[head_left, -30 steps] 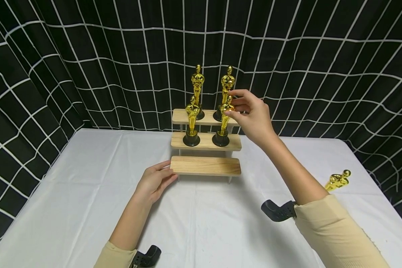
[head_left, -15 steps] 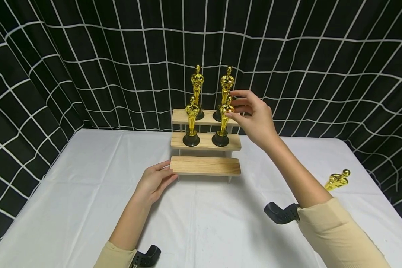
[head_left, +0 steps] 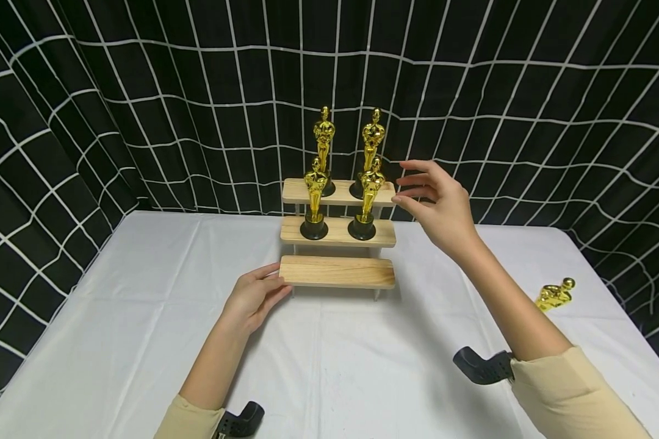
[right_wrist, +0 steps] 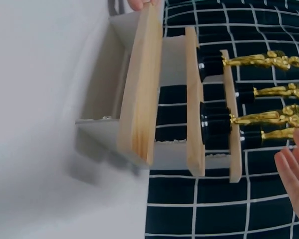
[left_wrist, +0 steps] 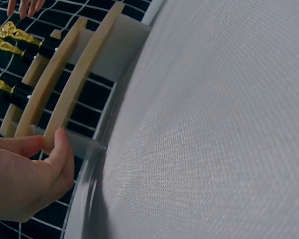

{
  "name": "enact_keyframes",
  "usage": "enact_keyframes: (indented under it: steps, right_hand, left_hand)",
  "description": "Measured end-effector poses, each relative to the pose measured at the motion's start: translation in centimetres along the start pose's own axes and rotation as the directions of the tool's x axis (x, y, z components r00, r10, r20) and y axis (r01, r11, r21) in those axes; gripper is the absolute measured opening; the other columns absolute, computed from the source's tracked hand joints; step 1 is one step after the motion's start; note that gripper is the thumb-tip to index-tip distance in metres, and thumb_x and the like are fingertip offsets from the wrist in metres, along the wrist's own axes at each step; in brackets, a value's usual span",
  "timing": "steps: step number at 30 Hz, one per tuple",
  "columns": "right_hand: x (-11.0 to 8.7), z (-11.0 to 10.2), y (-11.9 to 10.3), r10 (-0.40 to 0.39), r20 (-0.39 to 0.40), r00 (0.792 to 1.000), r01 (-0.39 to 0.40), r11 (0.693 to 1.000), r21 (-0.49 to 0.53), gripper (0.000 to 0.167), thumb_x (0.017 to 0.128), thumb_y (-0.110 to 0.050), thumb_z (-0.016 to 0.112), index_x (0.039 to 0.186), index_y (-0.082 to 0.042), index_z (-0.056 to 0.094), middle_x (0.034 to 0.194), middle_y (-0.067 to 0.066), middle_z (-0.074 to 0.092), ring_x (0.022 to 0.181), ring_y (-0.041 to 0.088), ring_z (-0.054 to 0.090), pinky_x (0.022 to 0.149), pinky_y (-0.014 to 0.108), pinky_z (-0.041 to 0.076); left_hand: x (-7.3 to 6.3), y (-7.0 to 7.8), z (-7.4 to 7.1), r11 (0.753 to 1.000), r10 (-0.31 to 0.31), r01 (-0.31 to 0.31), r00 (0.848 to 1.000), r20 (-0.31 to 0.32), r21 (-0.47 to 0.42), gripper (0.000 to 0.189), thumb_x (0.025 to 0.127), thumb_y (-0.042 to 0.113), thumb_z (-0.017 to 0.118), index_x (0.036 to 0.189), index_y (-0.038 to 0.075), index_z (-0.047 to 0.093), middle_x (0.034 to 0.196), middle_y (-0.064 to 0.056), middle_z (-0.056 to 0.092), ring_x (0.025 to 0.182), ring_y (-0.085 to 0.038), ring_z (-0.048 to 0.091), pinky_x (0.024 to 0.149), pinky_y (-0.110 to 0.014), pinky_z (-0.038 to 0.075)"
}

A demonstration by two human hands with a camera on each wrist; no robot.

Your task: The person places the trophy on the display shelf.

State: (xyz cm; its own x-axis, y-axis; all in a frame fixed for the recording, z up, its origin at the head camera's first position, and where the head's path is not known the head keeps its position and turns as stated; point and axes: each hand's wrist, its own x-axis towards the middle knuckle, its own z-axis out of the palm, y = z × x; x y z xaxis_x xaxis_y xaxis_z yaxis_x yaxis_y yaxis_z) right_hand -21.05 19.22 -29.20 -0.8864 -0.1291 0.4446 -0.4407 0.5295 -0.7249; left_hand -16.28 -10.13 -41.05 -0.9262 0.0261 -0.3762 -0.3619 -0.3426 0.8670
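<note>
A three-step wooden display stand [head_left: 337, 272] stands at the back of the table. My left hand [head_left: 255, 300] grips the left end of its lowest board, thumb and fingers on either side of the wood, as the left wrist view shows. On the middle board stand two gold trophy statuettes with black round bases, a left one [head_left: 315, 194] and a right one [head_left: 370, 192]. Behind them, the top board bears another left statuette [head_left: 324, 135] and right statuette [head_left: 373, 134]. My right hand [head_left: 442, 207] hangs just right of the statuettes, fingers loosely bent, touching nothing.
Another gold statuette [head_left: 556, 295] lies on the white tablecloth [head_left: 143, 317] at the right, partly hidden by my right forearm. A black curtain with a white grid [head_left: 198, 73] hangs close behind the stand. Black wrist cameras sit on both sleeves.
My right hand has let go of the right statuette on the middle board and moved right, away from it. The statuette stays upright. My left hand has not moved.
</note>
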Motion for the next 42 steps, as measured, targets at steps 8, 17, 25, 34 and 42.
enact_keyframes:
  steps: [8, 17, 25, 34, 42]
  right_hand:
    - [-1.5, -0.8, 0.6, -0.008, -0.018, 1.000, 0.008, 1.000, 0.003, 0.053, 0.095, 0.003, 0.076, 0.145, -0.003, 0.059, 0.123, 0.025, 0.071, 0.092, -0.014, 0.063, 0.081, 0.003, 0.055]
    - [-3.3, -1.8, 1.3, -0.014, -0.063, 0.998, 0.016, 1.000, 0.020, 0.049, 0.093, 0.005, 0.077, 0.140, 0.001, 0.062, 0.120, 0.023, 0.072, 0.094, -0.012, 0.064, 0.084, 0.003, 0.056]
    - [-5.2, -2.5, 2.0, -0.005, -0.101, 0.995, 0.005, 1.000, -0.001, 0.046, 0.094, 0.008, 0.076, 0.138, 0.003, 0.062, 0.119, 0.022, 0.071, 0.098, -0.011, 0.064, 0.084, 0.004, 0.058]
    - [-7.1, -3.4, 3.0, -0.003, -0.138, 0.990, -0.004, 0.999, -0.050, 0.047, 0.093, 0.006, 0.078, 0.137, -0.002, 0.065, 0.113, -0.003, 0.071, 0.098, -0.012, 0.065, 0.084, 0.002, 0.057]
    - [-8.3, -4.6, 3.3, -0.036, -0.172, 0.984, 0.034, 0.999, -0.017, 0.048, 0.089, 0.015, 0.076, 0.135, 0.005, 0.064, 0.110, -0.024, 0.068, 0.100, -0.008, 0.068, 0.086, 0.004, 0.057]
  left_hand:
    - [0.1, 0.0, 0.0, 1.000, 0.001, -0.001, 1.000, 0.000, -0.003, 0.052, 0.104, -0.013, 0.048, 0.156, -0.012, 0.039, 0.150, -0.034, 0.043, 0.133, -0.036, 0.054, 0.102, -0.024, 0.060]
    - [0.6, -0.2, -0.1, 1.000, 0.001, -0.001, 1.000, -0.003, -0.006, 0.052, 0.104, -0.013, 0.049, 0.155, -0.012, 0.040, 0.149, -0.034, 0.045, 0.130, -0.035, 0.057, 0.103, -0.025, 0.060]
    - [0.2, 0.0, 0.1, 1.000, 0.002, -0.002, 1.000, 0.000, -0.004, 0.052, 0.104, -0.013, 0.048, 0.156, -0.012, 0.039, 0.151, -0.035, 0.043, 0.134, -0.037, 0.053, 0.103, -0.024, 0.060]
    - [0.1, -0.2, -0.1, 1.000, 0.012, -0.012, 1.000, 0.006, 0.005, 0.050, 0.106, -0.011, 0.046, 0.156, -0.013, 0.038, 0.152, -0.035, 0.043, 0.134, -0.037, 0.053, 0.106, -0.027, 0.058]
    - [0.0, -0.2, -0.1, 1.000, 0.020, -0.020, 1.000, 0.000, 0.011, 0.050, 0.106, -0.011, 0.046, 0.155, -0.013, 0.039, 0.150, -0.035, 0.045, 0.127, -0.032, 0.058, 0.103, -0.024, 0.060]
